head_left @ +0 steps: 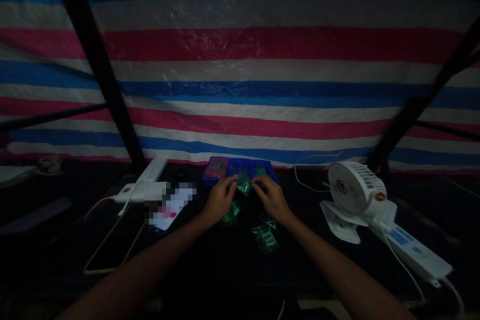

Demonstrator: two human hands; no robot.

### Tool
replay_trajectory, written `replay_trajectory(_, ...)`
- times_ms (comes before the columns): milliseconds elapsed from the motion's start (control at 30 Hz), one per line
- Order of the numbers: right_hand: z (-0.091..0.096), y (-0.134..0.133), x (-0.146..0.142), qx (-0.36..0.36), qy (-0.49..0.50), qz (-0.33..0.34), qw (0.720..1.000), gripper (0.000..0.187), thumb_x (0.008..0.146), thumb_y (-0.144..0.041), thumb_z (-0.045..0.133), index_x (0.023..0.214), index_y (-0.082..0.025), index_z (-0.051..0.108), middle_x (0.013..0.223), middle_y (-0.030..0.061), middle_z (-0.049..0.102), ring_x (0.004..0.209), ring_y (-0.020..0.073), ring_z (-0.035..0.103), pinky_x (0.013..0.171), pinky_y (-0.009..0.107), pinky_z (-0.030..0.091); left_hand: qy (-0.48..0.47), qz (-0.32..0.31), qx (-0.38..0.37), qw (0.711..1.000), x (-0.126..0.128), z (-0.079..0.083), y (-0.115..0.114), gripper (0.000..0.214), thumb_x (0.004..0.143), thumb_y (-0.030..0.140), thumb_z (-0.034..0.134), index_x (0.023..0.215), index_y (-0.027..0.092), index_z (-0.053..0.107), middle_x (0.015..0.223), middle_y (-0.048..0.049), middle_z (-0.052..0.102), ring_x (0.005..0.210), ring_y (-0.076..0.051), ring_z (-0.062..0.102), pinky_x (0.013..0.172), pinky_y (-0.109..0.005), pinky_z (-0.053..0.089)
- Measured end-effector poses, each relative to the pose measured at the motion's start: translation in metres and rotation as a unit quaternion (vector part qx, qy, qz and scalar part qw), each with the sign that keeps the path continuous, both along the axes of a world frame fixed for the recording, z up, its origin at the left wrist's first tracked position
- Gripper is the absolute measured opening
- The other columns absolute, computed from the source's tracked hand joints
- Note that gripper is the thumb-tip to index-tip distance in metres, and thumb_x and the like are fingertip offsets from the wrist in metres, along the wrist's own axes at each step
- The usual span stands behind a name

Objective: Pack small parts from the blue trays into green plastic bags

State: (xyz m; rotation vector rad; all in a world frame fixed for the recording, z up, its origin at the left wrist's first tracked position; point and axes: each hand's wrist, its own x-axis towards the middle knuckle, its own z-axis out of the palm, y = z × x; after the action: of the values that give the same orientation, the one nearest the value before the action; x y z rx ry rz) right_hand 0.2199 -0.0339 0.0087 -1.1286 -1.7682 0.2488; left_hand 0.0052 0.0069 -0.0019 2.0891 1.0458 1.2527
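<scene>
Between my two hands is a small see-through plastic bag [244, 186] with green pieces inside. My left hand [220, 200] pinches its left edge between thumb and fingers. At its right edge, the thumb and fingers of my right hand [273, 199] are closed on it too. Just beyond stand blue bins [275, 174] side by side; the left one holds a reddish stack [216, 167], the right one something green. Another green-filled bag [230, 214] lies below my left hand. More such bags [266, 237] lie near my right wrist. The dim light hides what the pieces are.
To the right, a white fan [348, 187] stands by a white power strip [416, 252] with cords. On the left lie a white charger-like box [138, 191], a partly blurred pale packet [170, 212] and a dark phone-like slab [116, 245]. Dark metal posts [99, 70] frame a striped sheet [255, 45].
</scene>
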Motion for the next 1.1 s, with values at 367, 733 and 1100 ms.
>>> replay_trajectory(367,0.0024,-0.0020,-0.0031,-0.024,0.008,-0.014,1.000,0.027,0.104,-0.037,0.051,0.088,-0.021,0.066,0.081,0.0021,0.068,0.075,0.0197,0.065,0.074,0.030,0.047,-0.006,-0.018,0.009,1.000,0.0004,-0.0011,-0.0004,0.027,0.101,0.030,0.053,0.123,0.019,0.065,0.100,-0.0061,0.074,0.084,-0.019,0.067,0.077,-0.030,0.052)
replay_trajectory(733,0.0029,-0.0022,-0.0035,-0.023,0.004,-0.013,1.000,0.026,0.105,-0.037,0.050,0.089,-0.021,0.064,0.082,0.0020,0.066,0.077,0.0194,0.064,0.074,0.029,0.046,0.037,-0.013,0.045,0.998,-0.0006,0.0021,-0.0014,0.027,0.105,0.035,0.048,0.093,0.019,0.066,0.087,-0.0038,0.067,0.083,-0.020,0.062,0.075,-0.030,0.046)
replay_trajectory(1100,-0.0022,0.0011,-0.0017,-0.020,0.007,-0.008,1.000,0.019,0.103,-0.037,0.054,0.102,-0.022,0.066,0.097,0.0050,0.070,0.090,0.0220,0.067,0.083,0.032,0.048,0.030,-0.027,0.052,0.998,0.0002,0.0037,-0.0037,0.022,0.103,0.034,0.053,0.109,0.020,0.069,0.097,-0.0061,0.070,0.090,-0.021,0.064,0.082,-0.033,0.050)
